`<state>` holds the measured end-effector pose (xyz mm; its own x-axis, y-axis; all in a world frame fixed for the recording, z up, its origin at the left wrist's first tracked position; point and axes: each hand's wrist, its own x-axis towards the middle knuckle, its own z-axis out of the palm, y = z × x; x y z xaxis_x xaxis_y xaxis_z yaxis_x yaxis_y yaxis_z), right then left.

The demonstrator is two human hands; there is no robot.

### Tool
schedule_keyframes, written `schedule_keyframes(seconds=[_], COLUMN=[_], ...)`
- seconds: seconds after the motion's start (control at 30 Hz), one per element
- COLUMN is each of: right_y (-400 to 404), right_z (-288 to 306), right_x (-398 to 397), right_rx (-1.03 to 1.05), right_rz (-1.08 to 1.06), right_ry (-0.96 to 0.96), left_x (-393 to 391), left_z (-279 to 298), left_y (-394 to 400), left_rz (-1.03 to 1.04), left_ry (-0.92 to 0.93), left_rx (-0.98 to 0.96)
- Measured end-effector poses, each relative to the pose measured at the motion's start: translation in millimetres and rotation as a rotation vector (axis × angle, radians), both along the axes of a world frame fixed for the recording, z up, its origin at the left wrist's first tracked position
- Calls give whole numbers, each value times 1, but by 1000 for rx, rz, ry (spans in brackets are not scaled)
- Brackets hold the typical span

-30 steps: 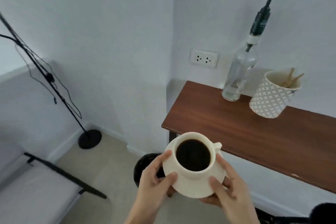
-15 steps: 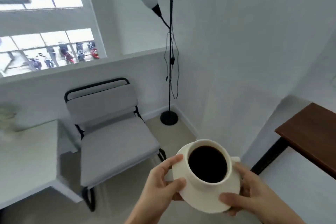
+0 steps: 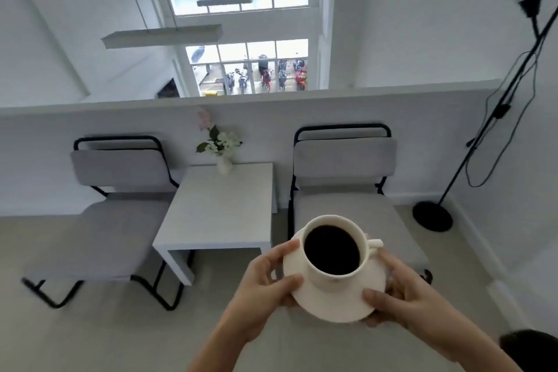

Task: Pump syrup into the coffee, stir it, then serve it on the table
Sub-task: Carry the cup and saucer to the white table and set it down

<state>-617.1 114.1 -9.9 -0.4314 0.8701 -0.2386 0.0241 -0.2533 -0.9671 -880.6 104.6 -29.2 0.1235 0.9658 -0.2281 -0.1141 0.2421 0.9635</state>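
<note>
Left of centre, a grey chair [image 3: 114,214] is blurred at its legs. A white table [image 3: 220,208] stands mid-frame with a vase [image 3: 224,164] at its far edge, against a low white wall. Lower centre, the left hand [image 3: 262,284] grips a saucer [image 3: 332,302] carrying the cup [image 3: 335,251] of coffee; the right hand [image 3: 401,296] grips its other side, fingers partly hidden beneath. A second chair [image 3: 344,178] sits behind. A floor lamp [image 3: 495,118], far right, is cut off.

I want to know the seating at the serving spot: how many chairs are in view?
2. One grey chair stands left of the white table; the other chair stands to its right, partly behind the held cup. No others show.
</note>
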Motion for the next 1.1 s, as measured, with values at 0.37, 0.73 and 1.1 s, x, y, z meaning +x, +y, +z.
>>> schedule_keyframes(seconds=[0.37,0.73,1.1], right_y=[155,298,388], right_z=[-36,-80,-156], right_x=[-210,-358,-455], right_rx=[23,-10,-64], right_rz=[316,359,158], right_ry=[54,-25,-135], left_x=[-199,-336,-447], left_z=[-25,-61,-144], left_y=[76,198,341], left_rz=[271,311,64], left_ry=[7,66,48], left_rx=[19,-26,-166])
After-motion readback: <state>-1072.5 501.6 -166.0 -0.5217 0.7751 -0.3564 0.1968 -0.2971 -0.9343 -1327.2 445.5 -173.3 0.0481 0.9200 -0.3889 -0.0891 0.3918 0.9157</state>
